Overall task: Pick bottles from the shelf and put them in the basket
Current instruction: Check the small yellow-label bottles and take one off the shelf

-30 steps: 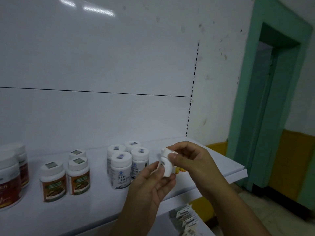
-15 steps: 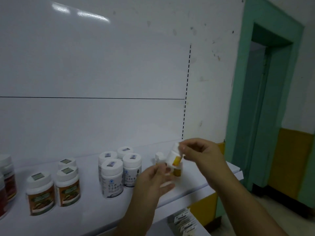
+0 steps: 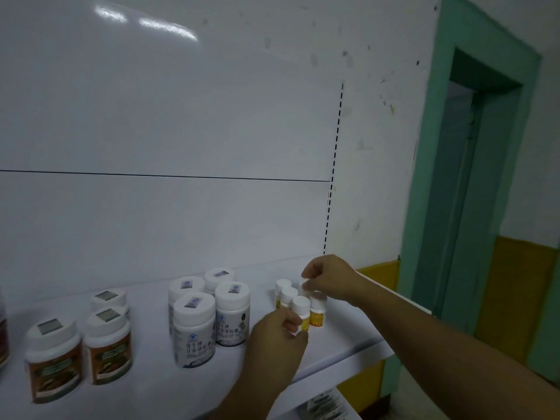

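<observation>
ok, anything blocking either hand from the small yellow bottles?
Nothing visible. The left hand grips the front yellow-label bottle; the right hand pinches a rear bottle by its cap. The basket is out of view.

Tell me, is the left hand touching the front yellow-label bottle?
Touching. The head view shows the left hand pinching the front yellow-label bottle low on its body.

Glossy white back panel [image 3: 181,101] behind smooth plastic bottles [image 3: 197,344].
</observation>
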